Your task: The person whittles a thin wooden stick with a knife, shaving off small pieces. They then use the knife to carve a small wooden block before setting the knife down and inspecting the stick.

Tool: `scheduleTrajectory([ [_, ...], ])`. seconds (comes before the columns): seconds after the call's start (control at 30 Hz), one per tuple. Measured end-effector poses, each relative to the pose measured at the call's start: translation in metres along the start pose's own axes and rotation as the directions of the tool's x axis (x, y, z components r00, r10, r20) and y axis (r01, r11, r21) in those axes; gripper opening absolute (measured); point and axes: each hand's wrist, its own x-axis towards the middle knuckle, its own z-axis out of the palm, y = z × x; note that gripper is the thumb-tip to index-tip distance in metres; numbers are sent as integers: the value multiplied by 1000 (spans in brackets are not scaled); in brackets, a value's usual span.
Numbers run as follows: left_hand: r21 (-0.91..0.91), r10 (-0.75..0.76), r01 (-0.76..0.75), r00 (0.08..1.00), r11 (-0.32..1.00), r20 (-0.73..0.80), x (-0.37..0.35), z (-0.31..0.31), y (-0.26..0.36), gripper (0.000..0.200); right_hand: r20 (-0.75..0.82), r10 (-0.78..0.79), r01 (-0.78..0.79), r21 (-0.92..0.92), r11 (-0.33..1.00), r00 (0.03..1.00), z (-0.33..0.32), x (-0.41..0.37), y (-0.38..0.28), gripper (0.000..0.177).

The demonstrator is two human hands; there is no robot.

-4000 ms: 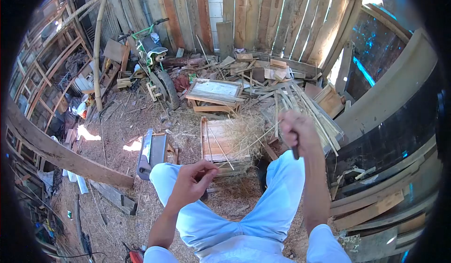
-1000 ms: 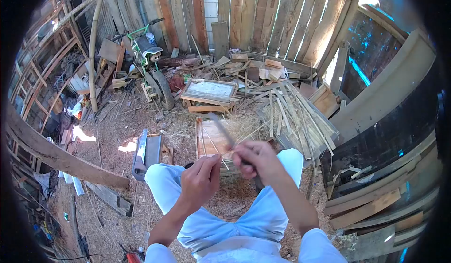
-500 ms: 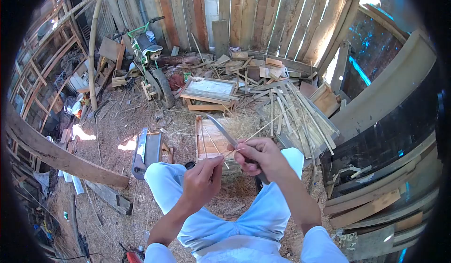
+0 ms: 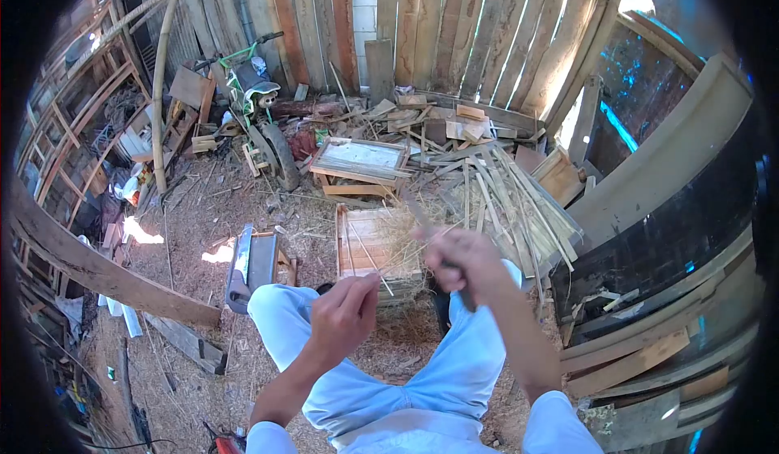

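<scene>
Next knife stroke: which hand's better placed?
Right, probably: the right hand grips the knife, pointed forward. The left hand has no knife; its fingers are pinched, and what's between them is unclear.

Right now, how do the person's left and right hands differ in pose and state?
The right hand grips a knife; the left hand is pinched, its contents unclear. The right hand sits higher in the picture than the left hand. The right hand is blurred; the left hand looks sharper. Both are bare.
</scene>
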Motion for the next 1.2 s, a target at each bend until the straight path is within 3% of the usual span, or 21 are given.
scheduleTrajectory([
  [0.07,-23,22,-22,1000,999,-6,5,4,3,19,151,101,-95,-43,995,983,18,-2,13,33],
  [0.2,-84,-86,91,994,992,61,5,-4,4,16,140,68,-64,-32,997,988,8,-1,-3,32],
  [0.27,-110,-130,141,987,984,99,2,-7,3,16,103,70,-65,-48,997,992,-1,-3,-12,33],
  [0.37,-157,-137,137,991,978,5,-5,-9,-2,10,-13,3,-3,-27,1000,1000,-22,-7,-31,30],
  [0.4,-137,-165,168,986,976,33,-7,-15,-2,9,-79,-51,51,-9,999,996,-27,-7,-36,28],
  [0.53,-140,-194,207,976,968,100,-13,-17,-2,7,-99,-53,51,-22,998,994,-29,-11,-41,25],
  [0.73,-128,-218,220,975,967,33,2,-8,2,8,48,-43,44,-16,999,998,-8,1,-10,27],
  [0.8,-136,-209,213,977,968,45,8,0,6,8,131,93,-74,-141,987,987,23,-1,6,28],
  [0.93,-159,-198,202,979,966,39,7,-3,-1,9,132,90,-79,-91,993,987,0,7,0,29],
  [1.07,-159,-229,235,972,959,55,-5,-17,-10,9,-35,-60,58,-56,997,998,-36,1,-38,28],
  [1.1,-137,-261,281,954,950,144,-5,-21,-8,9,-92,-86,80,-68,994,992,-38,2,-41,28],
  [1.13,-111,-295,326,927,939,231,-6,-22,-7,10,-89,-84,77,-70,995,992,-39,4,-40,28],
  [1.2,-115,-272,296,943,948,190,-6,-18,-9,10,-94,-77,75,-25,997,993,-43,6,-38,28],
])
